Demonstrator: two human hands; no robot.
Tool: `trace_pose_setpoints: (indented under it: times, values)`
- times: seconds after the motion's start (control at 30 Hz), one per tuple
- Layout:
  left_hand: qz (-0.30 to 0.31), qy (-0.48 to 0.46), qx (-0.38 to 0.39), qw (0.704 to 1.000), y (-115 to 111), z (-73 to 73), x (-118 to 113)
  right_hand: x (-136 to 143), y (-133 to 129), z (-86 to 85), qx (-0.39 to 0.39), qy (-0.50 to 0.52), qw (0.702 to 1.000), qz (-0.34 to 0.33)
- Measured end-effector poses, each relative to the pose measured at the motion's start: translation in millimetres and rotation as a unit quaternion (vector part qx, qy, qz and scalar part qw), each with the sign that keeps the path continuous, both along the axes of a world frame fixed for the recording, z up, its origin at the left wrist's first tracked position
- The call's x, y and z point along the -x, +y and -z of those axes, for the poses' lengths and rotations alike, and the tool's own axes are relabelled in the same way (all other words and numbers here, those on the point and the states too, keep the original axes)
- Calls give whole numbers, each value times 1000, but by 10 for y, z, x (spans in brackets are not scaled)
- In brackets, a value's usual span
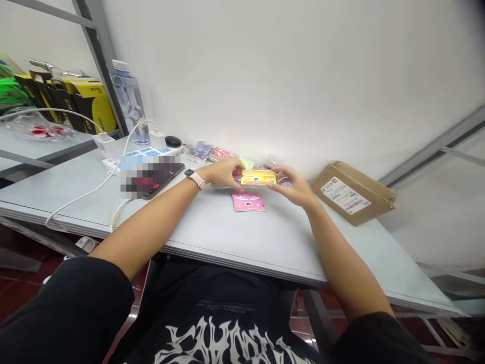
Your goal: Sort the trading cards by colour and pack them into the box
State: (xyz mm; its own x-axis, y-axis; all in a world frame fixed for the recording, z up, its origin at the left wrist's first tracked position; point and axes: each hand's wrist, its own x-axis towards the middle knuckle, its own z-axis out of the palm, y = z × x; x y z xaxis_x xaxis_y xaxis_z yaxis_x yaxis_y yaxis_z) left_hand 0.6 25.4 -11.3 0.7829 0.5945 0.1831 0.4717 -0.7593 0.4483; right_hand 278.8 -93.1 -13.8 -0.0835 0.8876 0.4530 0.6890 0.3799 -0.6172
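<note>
A yellow printed card (259,177) is held just above the table between my two hands. My right hand (293,187) pinches its right end between thumb and fingers. At the left end, my left hand (226,172) has its thumb and fingers curled around the edge of the cards, where a reddish card (237,175) shows. A small pile of cards with a pink card (249,202) on top lies on the table just below my hands. Behind my hands are card packs, among them a red pack (221,153) and a dark blue pack (199,150), partly hidden.
On the left lie a phone (162,178), a power strip (147,153) with white cables, and a black mouse (173,142). A water bottle (129,101) stands behind. A cardboard box (354,192) leans near the wall at right. Yellow-black boxes (94,103) fill the side shelf.
</note>
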Motion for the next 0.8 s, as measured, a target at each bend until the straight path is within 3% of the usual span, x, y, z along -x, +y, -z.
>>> trace_pose_setpoints:
  times: [0.33,0.53,0.8]
  values:
    - [18,-5,-12,1000,-44,8,-55,267,21,183,-32,-28,997,-59]
    - [7,-4,-11,1000,-12,20,-36,298,32,206,-121,-47,991,20]
    - [10,-13,-14,1000,-37,18,-47,375,-3,241,-80,-109,990,-37]
